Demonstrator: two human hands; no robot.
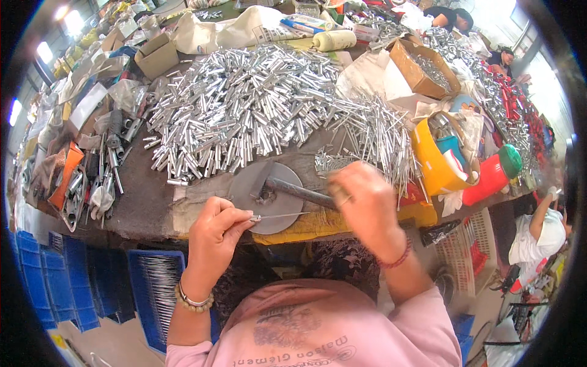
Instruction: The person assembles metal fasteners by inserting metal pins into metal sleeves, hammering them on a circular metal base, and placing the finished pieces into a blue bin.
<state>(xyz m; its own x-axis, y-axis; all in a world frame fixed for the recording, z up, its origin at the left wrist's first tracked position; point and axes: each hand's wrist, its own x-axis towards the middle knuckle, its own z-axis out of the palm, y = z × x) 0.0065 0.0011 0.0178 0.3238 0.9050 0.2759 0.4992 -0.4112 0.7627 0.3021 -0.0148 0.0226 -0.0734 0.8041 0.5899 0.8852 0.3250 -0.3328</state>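
My left hand (214, 235) pinches a small silver metal fitting (255, 218) between thumb and fingertips. A thin metal rod (284, 215) runs rightward from it over a round grey plate (282, 227). The plate lies at the table's near edge. A hammer (299, 191) has its dark head above the plate. Its handle leads into my right hand (367, 208), which is curled around the end and slightly smeared by motion. Beyond the plate spreads a big heap of silver metal tubes (244, 110), with long thin rods (379, 134) at its right side.
Small metal pins (333, 161) lie beside my right hand. A yellow cut-open container (433, 160) and a red bottle with a green cap (486, 180) stand at the right. Blue crates (136, 275) sit below left; a pale plastic basket (455, 269) is below right. Other people work at far right.
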